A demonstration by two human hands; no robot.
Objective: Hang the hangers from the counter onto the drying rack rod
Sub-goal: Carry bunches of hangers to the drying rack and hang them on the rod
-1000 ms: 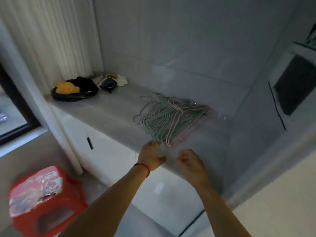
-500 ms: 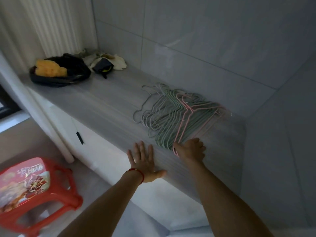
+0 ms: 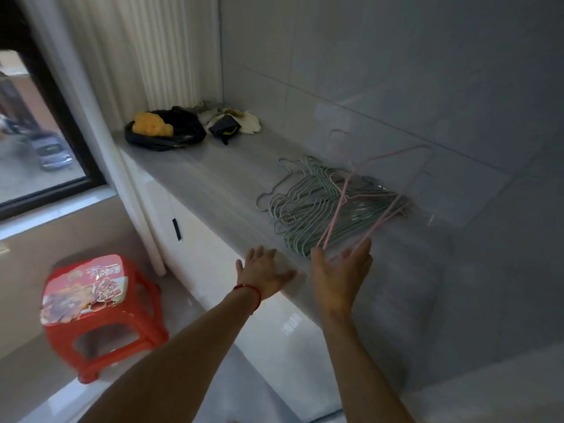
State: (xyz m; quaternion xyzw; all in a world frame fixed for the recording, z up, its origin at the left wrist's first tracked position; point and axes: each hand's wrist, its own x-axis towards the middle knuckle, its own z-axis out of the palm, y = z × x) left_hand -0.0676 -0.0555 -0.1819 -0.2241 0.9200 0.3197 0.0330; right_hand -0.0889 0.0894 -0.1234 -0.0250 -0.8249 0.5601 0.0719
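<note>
At the far left we see a window (image 3: 36, 123) with a parked car (image 3: 53, 151) outside. Below it, on the floor, stands a red plastic stool (image 3: 97, 309) with a printed top. To its right runs the grey counter (image 3: 219, 184) over white cabinet doors. At the counter's far left end lies a black bag (image 3: 171, 132) with something yellow (image 3: 151, 126) on it, and just beside that a crumpled pale cloth (image 3: 235, 122).

Our left hand (image 3: 264, 271), a red string round the wrist, rests flat on the counter's near edge, fingers straight and spread, holding nothing.

Just right of it, our right hand (image 3: 338, 274) is raised at the near edge of the pile, palm turned toward us, fingers extended upward. The near ends of a pink hanger (image 3: 337, 209) meet its fingertips, and the hanger tilts up and away over the pile toward the tiled wall (image 3: 396, 71). We cannot tell whether the fingers pinch it or only prop it, as the contact is blurred.

The pile of hangers (image 3: 308, 209), mostly green and grey wire with a few pink ones, lies flat on the counter toward its right end, hooks pointing left, near the wall.
</note>
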